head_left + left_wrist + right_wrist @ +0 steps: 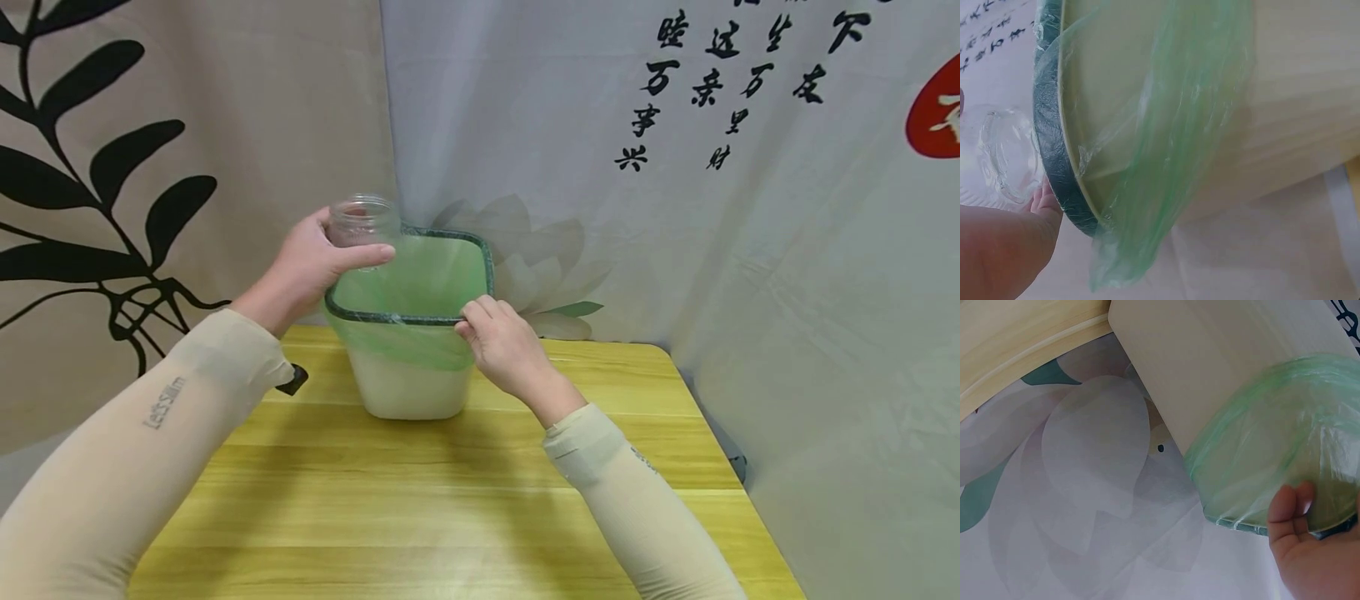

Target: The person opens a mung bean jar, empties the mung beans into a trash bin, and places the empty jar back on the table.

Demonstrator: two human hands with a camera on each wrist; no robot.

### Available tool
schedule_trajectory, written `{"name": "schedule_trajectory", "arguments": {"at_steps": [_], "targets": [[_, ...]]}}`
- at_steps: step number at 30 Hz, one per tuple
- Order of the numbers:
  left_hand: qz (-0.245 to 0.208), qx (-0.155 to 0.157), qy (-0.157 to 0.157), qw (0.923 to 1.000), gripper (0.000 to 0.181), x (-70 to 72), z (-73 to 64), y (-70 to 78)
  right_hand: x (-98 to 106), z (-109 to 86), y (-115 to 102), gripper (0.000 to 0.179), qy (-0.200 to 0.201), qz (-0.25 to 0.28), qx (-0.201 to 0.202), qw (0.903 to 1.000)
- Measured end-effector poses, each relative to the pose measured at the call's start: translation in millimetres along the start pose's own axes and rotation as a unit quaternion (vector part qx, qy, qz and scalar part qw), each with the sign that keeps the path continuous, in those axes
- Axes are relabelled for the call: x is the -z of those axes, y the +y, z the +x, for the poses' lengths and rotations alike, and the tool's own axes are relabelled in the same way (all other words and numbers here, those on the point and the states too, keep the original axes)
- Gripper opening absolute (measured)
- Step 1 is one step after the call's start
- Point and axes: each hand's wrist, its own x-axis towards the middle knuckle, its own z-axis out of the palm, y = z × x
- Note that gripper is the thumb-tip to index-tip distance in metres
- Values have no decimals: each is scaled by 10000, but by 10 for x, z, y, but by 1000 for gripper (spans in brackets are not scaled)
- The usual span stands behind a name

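Observation:
A clear jar point(365, 218), its mouth open and facing up, is held by my left hand point(306, 265) at the left side of a white trash bin point(408, 392). The left thumb lies across the jar's near side. Inside the bin is a thin green plastic bag point(435, 271), its edge folded out over the dark green rim point(390, 318). In the left wrist view the jar point(1010, 156) appears right beside the rim. My right hand point(504, 346) grips the near right corner of the rim, and its fingertips point(1283, 503) press on the bag's overhang.
The bin stands toward the back of a yellow wood-grain table point(420, 508). Close behind hangs a pale cloth backdrop point(525, 117) with black writing and a printed flower. Another cloth side point(285, 108) bears a black leaf print. The table's right edge slopes beside a cloth wall.

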Motion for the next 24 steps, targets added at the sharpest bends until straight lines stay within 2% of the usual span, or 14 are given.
{"name": "schedule_trajectory", "arguments": {"at_steps": [5,12,24], "targets": [[-332,15,95,9994,76,25,-40,-38,1,0,-3,24,-31,45,-8,10000],[-562,24,54,9984,80,36,-122,-59,-14,0,3,23,16,17,-6,10000],[-276,-180,145,9994,85,54,-238,-67,5,23,-24,27,-125,157,-228,9995]]}}
